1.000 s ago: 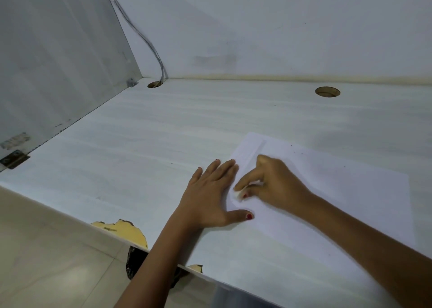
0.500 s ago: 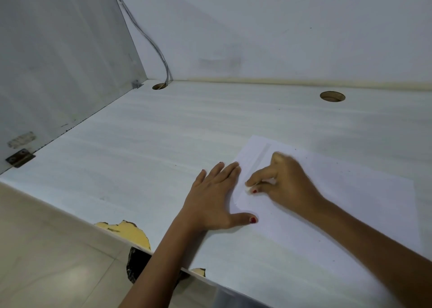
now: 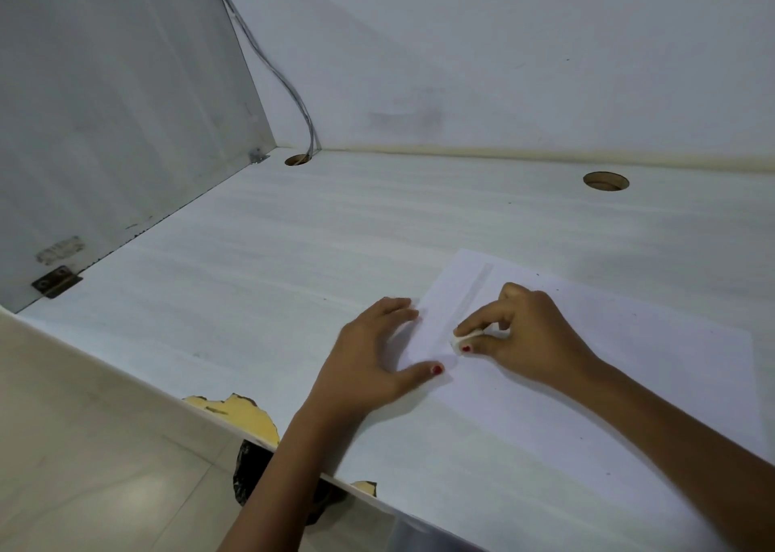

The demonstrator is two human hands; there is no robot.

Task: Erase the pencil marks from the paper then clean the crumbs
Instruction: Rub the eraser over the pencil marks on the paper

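Note:
A white sheet of paper [image 3: 608, 354] lies on the pale desk [image 3: 293, 283], turned at an angle. A faint grey band runs along its left side. My right hand [image 3: 528, 333] pinches a small white eraser [image 3: 463, 337] between thumb and fingers and holds it against the paper near the lower end of that band. My left hand [image 3: 373, 363] presses on the paper's left edge, fingertips bent and thumb stretched out on the sheet. A few dark specks dot the paper to the right.
Two round cable holes sit near the back wall, one [image 3: 606, 181] at the right and one [image 3: 297, 160] in the corner with a grey cable [image 3: 289, 86] running down into it. A side panel [image 3: 105, 111] walls the left. The desk's front edge is chipped [image 3: 239, 415].
My right hand has kept rubbing the eraser along the band, moving up and then back down. My left hand's fingers have curled from flat to bent at the paper's edge.

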